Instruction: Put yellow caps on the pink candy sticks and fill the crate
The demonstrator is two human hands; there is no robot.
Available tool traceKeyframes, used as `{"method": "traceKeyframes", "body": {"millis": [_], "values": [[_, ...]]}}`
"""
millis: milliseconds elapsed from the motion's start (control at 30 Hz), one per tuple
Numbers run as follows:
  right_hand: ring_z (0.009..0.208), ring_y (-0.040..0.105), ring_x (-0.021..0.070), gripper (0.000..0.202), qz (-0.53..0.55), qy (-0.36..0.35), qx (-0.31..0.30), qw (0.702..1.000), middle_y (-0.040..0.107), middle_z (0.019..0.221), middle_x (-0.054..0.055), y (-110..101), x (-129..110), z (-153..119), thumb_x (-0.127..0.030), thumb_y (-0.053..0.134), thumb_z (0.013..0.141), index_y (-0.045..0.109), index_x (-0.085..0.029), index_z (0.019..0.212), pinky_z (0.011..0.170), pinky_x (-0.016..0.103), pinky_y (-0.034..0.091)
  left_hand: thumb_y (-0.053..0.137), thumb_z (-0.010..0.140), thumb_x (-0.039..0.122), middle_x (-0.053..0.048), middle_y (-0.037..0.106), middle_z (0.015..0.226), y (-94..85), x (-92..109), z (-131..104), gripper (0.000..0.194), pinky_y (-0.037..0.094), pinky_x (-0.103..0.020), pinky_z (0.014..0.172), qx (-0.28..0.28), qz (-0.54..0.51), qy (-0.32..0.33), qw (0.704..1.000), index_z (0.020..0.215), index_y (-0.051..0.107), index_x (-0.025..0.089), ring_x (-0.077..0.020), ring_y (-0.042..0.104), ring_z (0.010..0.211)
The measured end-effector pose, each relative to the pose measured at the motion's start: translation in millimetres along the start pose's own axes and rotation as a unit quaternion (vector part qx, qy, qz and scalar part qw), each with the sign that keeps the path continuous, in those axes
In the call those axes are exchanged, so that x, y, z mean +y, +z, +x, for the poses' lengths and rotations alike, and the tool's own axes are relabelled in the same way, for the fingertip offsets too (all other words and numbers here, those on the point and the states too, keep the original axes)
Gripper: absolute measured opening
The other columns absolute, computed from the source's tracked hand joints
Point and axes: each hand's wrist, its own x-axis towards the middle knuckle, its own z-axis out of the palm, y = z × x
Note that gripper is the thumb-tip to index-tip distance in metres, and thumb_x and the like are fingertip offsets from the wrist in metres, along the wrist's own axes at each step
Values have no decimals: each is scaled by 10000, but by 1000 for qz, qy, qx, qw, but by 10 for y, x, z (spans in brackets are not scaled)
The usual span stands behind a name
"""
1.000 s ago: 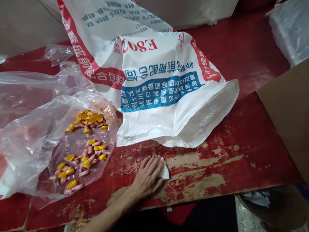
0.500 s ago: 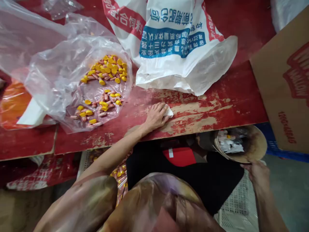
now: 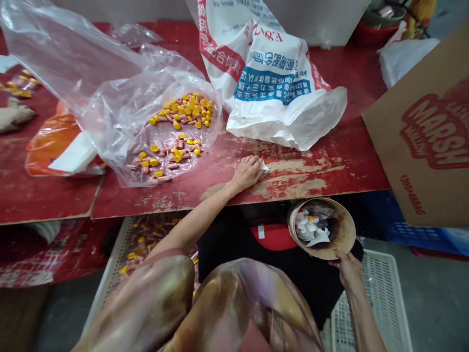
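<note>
On the worn red table, my left hand rests palm down with its fingers bent over a crumpled white tissue. Below the table edge, my right hand grips the rim of a round bucket. The bucket is tilted, its mouth facing up toward me. Inside it lie white paper scraps and bits of clear plastic. Left of my left hand, a clear plastic bag lies flat with small pink pieces and yellow caps on it.
A white printed sack lies behind my left hand. At the right stands a cardboard box. White crates flank my lap; the left crate holds many yellow-capped pieces. An orange bag lies at the left.
The bucket has come left and nearer to my lap in my right hand's grip. My left hand stays on the tissue, while the whole view has shifted.
</note>
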Motion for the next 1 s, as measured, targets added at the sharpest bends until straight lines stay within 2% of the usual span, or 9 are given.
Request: {"method": "traceKeyframes", "body": {"millis": [100,267,367,500,567,667,800,900,1000], "values": [[602,548,181,492,-35,-15,25,999,606,710,15,-75,-77,-155,-426,681,463,595,-127,843,520,299,474,408,901,254,-125,575,1170,17,-8,-6,286,393,-395,901,14,0,-23,1000,1113,567,145,-253,492,1064],[756,583,241,491,-192,-123,26,973,653,787,71,-200,-388,-632,-503,562,573,636,-129,883,638,308,459,417,900,256,-129,585,1146,28,-4,-3,259,393,-395,886,18,4,-30,999,1058,584,138,-253,490,1043],[680,576,233,499,-227,-177,0,958,646,740,75,-186,-502,-883,-528,539,605,635,-125,884,585,295,458,419,900,263,-130,588,1140,13,5,-13,264,397,-397,882,24,5,-28,999,1061,587,138,-255,495,1040],[515,525,195,566,-284,-250,-26,925,613,641,44,-112,-420,-1094,-543,502,723,624,-102,1055,491,289,438,411,910,270,-120,592,1131,-16,2,-85,258,408,-395,878,43,-9,-27,999,1054,593,158,-241,511,1038],[593,581,205,596,-296,-297,-42,907,657,775,73,-82,-374,-1181,-538,490,773,590,-88,1150,545,295,476,405,917,277,-121,597,1121,-23,-7,-140,261,413,-391,881,51,-12,-24,998,1047,596,156,-235,517,1033],[849,632,231,542,-283,-360,-53,888,651,1033,108,-43,-418,-1307,-509,493,823,582,-105,1174,707,297,512,407,920,298,-119,601,1107,-20,-26,-207,264,417,-382,888,56,-16,-19,998,1034,600,157,-229,523,1020],[871,634,215,424,-259,-366,-97,888,656,1046,74,90,-597,-1373,-460,472,872,614,-161,1137,723,274,513,412,923,328,-123,597,1102,3,-37,-227,280,420,-377,891,61,-19,-32,997,1036,597,151,-229,520,1021],[845,638,204,412,-240,-345,-168,892,661,1040,65,272,-652,-1294,-436,434,893,615,-153,1132,684,260,515,419,921,328,-123,599,1092,12,-29,-217,273,418,-380,897,59,-18,-37,997,1030,598,152,-228,521,1018],[852,637,201,418,-239,-355,-189,884,662,1028,73,441,-631,-1177,-427,430,894,612,-131,1125,682,256,512,427,916,313,-125,600,1095,-3,-15,-215,260,424,-387,895,55,-13,-35,998,1028,599,154,-230,526,1009]]}}
